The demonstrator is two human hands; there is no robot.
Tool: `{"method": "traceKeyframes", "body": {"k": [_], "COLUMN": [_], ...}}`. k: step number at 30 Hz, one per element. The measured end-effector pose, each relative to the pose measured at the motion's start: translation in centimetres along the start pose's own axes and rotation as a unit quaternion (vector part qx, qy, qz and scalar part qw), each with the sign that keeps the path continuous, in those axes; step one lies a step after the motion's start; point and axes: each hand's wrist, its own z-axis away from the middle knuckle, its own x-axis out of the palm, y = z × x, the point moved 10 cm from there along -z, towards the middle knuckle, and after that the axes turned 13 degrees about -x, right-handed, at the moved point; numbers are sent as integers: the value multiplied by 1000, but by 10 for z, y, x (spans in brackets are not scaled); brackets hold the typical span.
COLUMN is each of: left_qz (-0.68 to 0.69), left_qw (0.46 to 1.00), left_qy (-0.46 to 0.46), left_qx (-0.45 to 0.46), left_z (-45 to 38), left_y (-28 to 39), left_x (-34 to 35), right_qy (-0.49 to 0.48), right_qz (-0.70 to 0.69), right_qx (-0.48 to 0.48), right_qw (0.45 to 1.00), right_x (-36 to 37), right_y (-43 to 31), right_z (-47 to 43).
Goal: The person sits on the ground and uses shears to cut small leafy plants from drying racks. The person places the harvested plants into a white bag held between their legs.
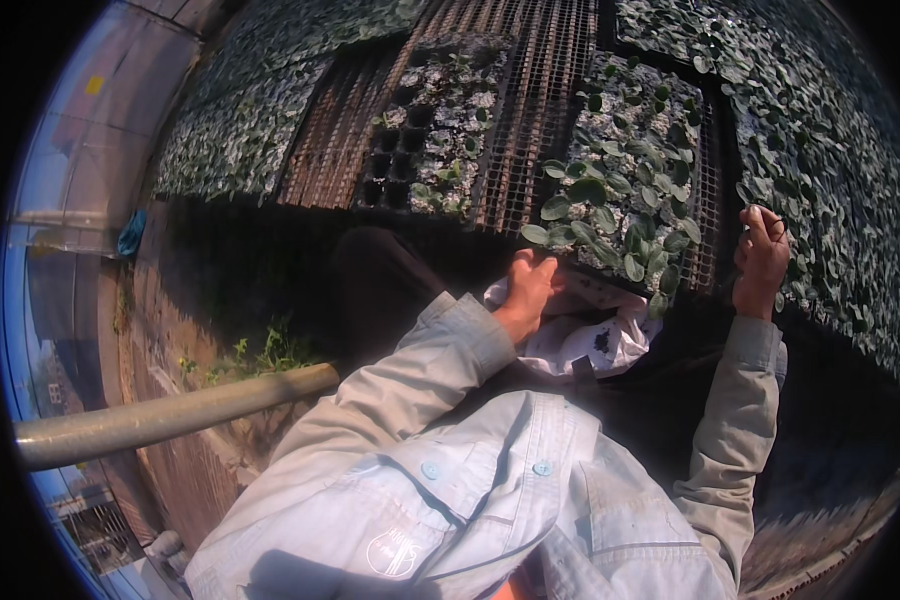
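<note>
My left hand (pixel 526 296) is over the mouth of a white bag (pixel 562 341), its fingers slightly apart and seemingly holding nothing. The bag has dark specks on its cloth. Just beyond that hand is a seedling tray (pixel 630 165) with round-leaved green plants in pale, grainy medium. My right hand (pixel 761 259) is raised to the right of this tray, at the edge of a dense bed of seedlings (pixel 817 187). Its thumb and fingertips are pinched together; whether something thin is between them is too small to tell.
A partly filled cell tray (pixel 435 142), with several dark cells, rests on the mesh bench (pixel 532 127). More seedlings (pixel 240 127) grow at the left. A metal pipe (pixel 180 409) extends from the left towards my left arm. Weeds (pixel 266 352) grow near it.
</note>
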Motion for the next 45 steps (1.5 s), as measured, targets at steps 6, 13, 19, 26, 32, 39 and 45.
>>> {"method": "traceKeyframes", "body": {"k": [6, 13, 19, 26, 32, 39, 45], "left_qz": [10, 19, 13, 28, 58, 56, 61], "left_qw": [1000, 1000, 1000, 999, 997, 996, 994], "left_qy": [-16, -9, -5, -29, -32, -50, -52], "left_qx": [-1, -16, -21, -22, -37, -42, -70], "left_z": [0, 0, 2, -1, 3, 3, 4], "left_y": [2, 2, 2, 1, 2, 2, -3], "left_x": [3, 3, 4, 6, 12, 17, 16], "right_qy": [2, 0, -3, -6, -3, -5, -7], "right_qz": [-10, -6, -10, -14, -15, 1, 28], "right_qx": [-4, -7, -8, -12, -9, -9, 42], "right_qw": [1000, 1000, 1000, 1000, 1000, 1000, 999], "right_x": [-1, 1, 0, 0, -1, -1, -5], "right_y": [0, -2, -2, -2, -3, -4, 26], "right_z": [-3, -2, -2, -3, -3, -4, -18]}}
